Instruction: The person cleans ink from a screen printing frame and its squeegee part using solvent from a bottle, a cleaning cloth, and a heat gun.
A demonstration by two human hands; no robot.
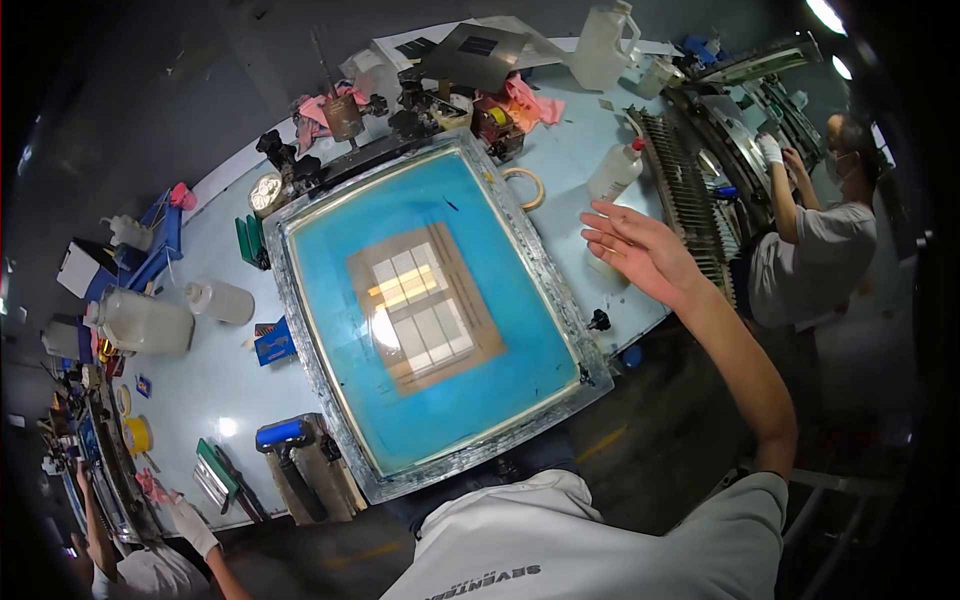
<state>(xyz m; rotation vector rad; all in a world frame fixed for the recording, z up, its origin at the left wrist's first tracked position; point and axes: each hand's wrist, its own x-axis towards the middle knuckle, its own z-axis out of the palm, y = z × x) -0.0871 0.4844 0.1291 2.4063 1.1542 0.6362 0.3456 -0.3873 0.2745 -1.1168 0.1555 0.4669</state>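
One turquoise screen (440, 315); brown centre (425, 308); smeared grey frame (331, 370)

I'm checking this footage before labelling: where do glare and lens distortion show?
Head view: white and yellow glare crosses the blue framed screen, with a bright spot on the pale table; head view: the table's far edge bows and the corners fall dark; head view: the right hand looks reasonably sharp.

1. Screen frame (490, 431) (clock centre): metal-looking, rough, smeared grey.
2. Blue sheet (525, 310) inside it: smooth, glossy, reflects lights.
3. Tabletop (205, 390): smooth, semi-gloss, glare spot at 8 o'clock.
4. Large jug (150, 322), 9 o'clock: translucent plastic.
5. Rag (537, 106), 1 o'clock: pink cloth, matt, crumpled.
6. Plate (465, 58), 12 o'clock: grey, metal-looking, dull sheen.
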